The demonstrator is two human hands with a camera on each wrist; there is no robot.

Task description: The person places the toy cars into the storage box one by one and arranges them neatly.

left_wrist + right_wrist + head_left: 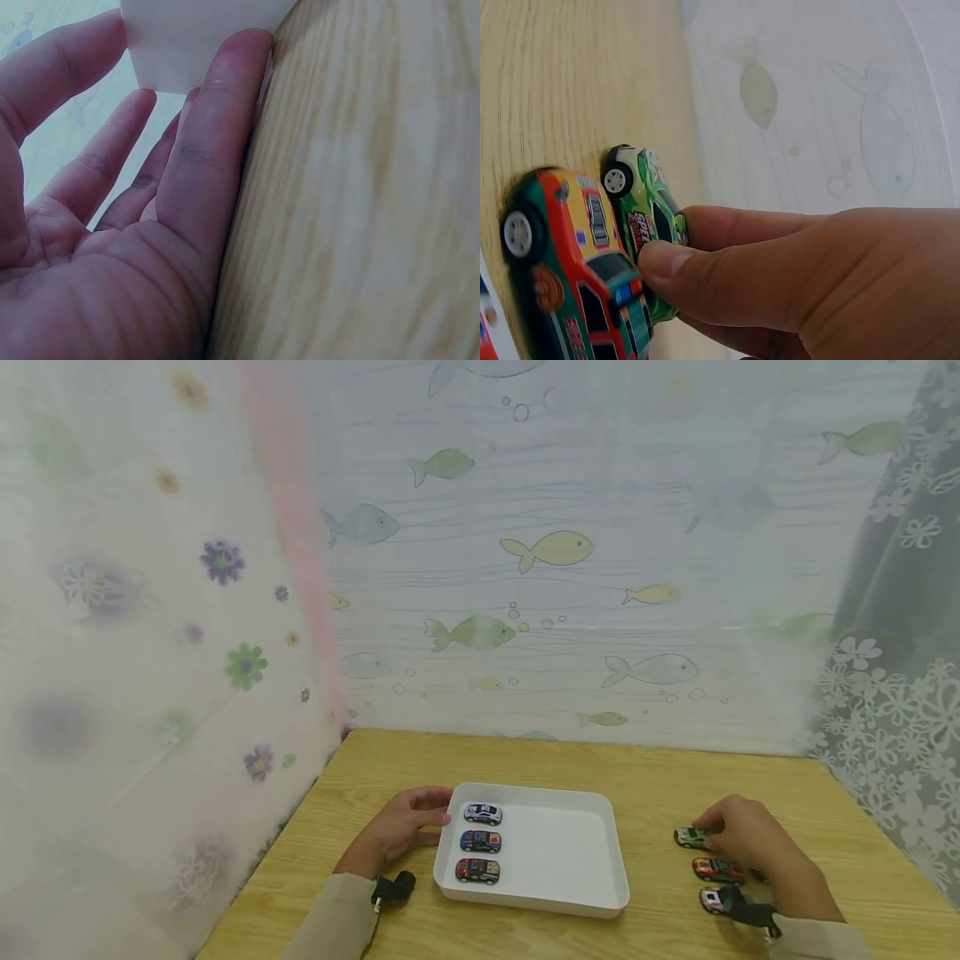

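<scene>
My left hand (405, 822) rests at the left end of a white tray (558, 860), fingers extended. Up close, its fingertips (244, 52) touch the tray's wall (195, 45). Three toy cars stand in a column along the tray's left side: a white one (482, 813), a blue one (481, 841) and a red one (477, 870). On the right, my right hand (742, 831) pinches a green toy car (641, 187) between thumb and fingers, close over the table. Right beside it is a red and yellow toy car (577, 232) with green sides.
Nearer the front, a white and pink toy car (714, 900) stands partly behind the right wrist camera (750, 912). A dark toy car (759, 875) is mostly hidden by the right hand. Patterned curtains (555, 610) rise behind the wooden table (652, 777) and at both sides.
</scene>
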